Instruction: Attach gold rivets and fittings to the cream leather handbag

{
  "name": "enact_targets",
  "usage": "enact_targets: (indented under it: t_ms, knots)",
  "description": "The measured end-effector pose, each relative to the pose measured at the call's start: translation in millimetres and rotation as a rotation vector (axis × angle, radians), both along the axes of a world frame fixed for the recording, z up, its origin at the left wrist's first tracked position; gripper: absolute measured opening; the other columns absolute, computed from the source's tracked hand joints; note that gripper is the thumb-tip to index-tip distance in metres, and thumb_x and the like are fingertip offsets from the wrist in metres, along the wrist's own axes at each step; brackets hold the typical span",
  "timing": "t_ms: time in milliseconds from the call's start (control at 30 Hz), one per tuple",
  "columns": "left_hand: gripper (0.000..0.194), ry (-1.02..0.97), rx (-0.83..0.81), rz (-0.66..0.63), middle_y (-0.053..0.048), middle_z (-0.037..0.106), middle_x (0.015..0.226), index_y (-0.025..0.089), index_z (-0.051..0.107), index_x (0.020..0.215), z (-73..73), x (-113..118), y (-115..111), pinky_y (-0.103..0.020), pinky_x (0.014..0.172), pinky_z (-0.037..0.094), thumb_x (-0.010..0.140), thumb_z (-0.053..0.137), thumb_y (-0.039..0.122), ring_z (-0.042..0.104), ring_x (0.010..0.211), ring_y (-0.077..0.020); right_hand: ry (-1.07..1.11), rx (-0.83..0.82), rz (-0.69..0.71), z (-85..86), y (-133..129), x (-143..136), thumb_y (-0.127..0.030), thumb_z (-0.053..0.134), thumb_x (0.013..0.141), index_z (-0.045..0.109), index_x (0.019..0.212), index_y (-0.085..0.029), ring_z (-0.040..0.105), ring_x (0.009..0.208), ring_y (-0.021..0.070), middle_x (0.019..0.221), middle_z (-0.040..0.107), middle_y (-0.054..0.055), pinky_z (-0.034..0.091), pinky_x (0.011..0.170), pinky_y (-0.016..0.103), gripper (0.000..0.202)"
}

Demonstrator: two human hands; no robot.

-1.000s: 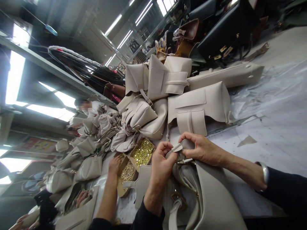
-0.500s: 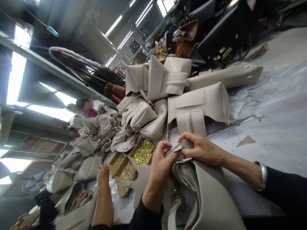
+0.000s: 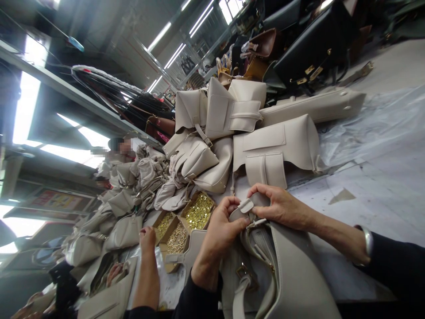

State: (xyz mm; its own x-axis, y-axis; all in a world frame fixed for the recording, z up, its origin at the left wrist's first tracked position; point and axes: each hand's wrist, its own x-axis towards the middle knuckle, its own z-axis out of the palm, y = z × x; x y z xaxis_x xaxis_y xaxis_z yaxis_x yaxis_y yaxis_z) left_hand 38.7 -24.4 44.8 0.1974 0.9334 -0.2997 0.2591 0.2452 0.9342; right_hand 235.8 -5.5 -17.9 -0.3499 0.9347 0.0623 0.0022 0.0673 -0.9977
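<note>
A beige handbag [image 3: 295, 270] lies open at the bottom centre, its lining and a zip showing. My left hand [image 3: 221, 228] pinches a small beige strap end [image 3: 245, 206] at the bag's upper edge, thumb in front and fingers curled behind. From the right, my right hand [image 3: 279, 206], with a silver bangle on the wrist, grips the same strap piece with thumb and fingers. The two hands nearly meet over it. A buckle [image 3: 242, 269] with a looped strap hangs inside the bag.
Cardboard trays of gold hardware [image 3: 199, 212] stand left of my hands. Beside them is another person's hand [image 3: 147, 237]. Beige bags [image 3: 262, 146] are piled behind, black bags [image 3: 308, 48] at the back right, and clear plastic sheeting [image 3: 375, 119] at the right.
My left fingers have shifted slightly, so more of the strap end shows. The other person's hand has moved a little right, towards the trays. The view has shifted slightly.
</note>
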Motion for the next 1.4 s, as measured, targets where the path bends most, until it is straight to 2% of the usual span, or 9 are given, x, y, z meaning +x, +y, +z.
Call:
enact_targets:
  t_ms: [200,300,467,667,833,967,1200,1400]
  knots:
    - [0.040,0.152,0.097,-0.027,-0.004,0.071,0.096,0.018,0.061,0.101,1.4,3.5,2.3,-0.024,0.075,0.046,0.065,0.078,0.018,0.064,0.089,-0.0197,-0.007,0.011,0.010,0.6,-0.6,-0.2,-0.029,0.067,0.078,0.068,0.105,-0.022,0.051,0.066,0.0146,0.075,0.062,-0.004,0.039,0.060,0.024,0.028]
    - [0.035,0.209,0.153,-0.026,-0.003,0.069,0.092,0.018,0.059,0.099,1.6,10.6,-0.8,-0.024,0.075,0.045,0.067,0.072,0.016,0.062,0.085,-0.0183,-0.025,0.041,0.004,4.3,-2.1,-0.3,-0.028,0.067,0.077,0.069,0.103,-0.022,0.051,0.065,0.0142,0.075,0.062,-0.004,0.039,0.060,0.024,0.027]
    - [0.030,0.390,0.280,0.056,0.003,0.060,0.081,0.019,0.057,0.094,-2.0,20.7,-6.7,-0.022,0.067,0.041,0.065,0.063,0.012,0.053,0.074,-0.0139,-0.069,0.108,-0.029,9.2,-5.7,-2.2,-0.027,0.066,0.078,0.069,0.105,-0.022,0.052,0.064,0.0134,0.073,0.060,-0.005,0.038,0.059,0.022,0.027]
    - [0.027,0.267,0.261,0.041,0.002,0.061,0.082,0.017,0.057,0.095,-2.6,18.5,-5.9,-0.022,0.067,0.041,0.068,0.061,0.014,0.054,0.074,-0.0134,-0.076,0.089,-0.044,8.7,-6.7,-3.9,-0.025,0.066,0.078,0.068,0.105,-0.024,0.051,0.064,0.0134,0.074,0.060,-0.006,0.037,0.059,0.022,0.027]
    - [0.030,0.160,0.243,0.018,0.000,0.065,0.091,0.017,0.058,0.101,-3.9,14.3,-7.1,-0.023,0.076,0.045,0.074,0.070,0.018,0.059,0.084,-0.0150,-0.062,0.051,-0.020,7.8,-5.9,-2.4,-0.027,0.066,0.080,0.068,0.107,-0.024,0.050,0.064,0.0136,0.072,0.060,-0.006,0.037,0.058,0.023,0.027]
    - [0.030,0.090,0.194,0.027,-0.001,0.066,0.093,0.017,0.059,0.101,-5.4,11.5,-7.9,-0.023,0.076,0.046,0.077,0.076,0.022,0.060,0.085,-0.0152,-0.057,0.053,-0.013,8.4,-5.2,-2.2,-0.029,0.067,0.080,0.069,0.107,-0.024,0.047,0.062,0.0134,0.072,0.060,-0.006,0.036,0.057,0.024,0.028]
    - [0.021,0.184,0.271,0.027,-0.005,0.069,0.098,0.016,0.065,0.101,-5.9,8.9,-7.7,-0.025,0.083,0.047,0.086,0.072,0.029,0.063,0.093,-0.0180,-0.019,0.048,0.017,6.5,-5.1,-2.0,-0.028,0.066,0.082,0.068,0.107,-0.024,0.047,0.062,0.0130,0.070,0.057,-0.007,0.036,0.056,0.023,0.026]
    - [0.023,0.068,0.174,0.084,-0.004,0.070,0.093,0.016,0.067,0.100,-6.8,9.3,-3.8,-0.023,0.079,0.048,0.083,0.074,0.029,0.063,0.086,-0.0160,-0.076,0.069,-0.019,7.3,-6.4,-2.8,-0.027,0.066,0.083,0.068,0.108,-0.025,0.040,0.057,0.0114,0.064,0.049,-0.009,0.030,0.052,0.022,0.026]
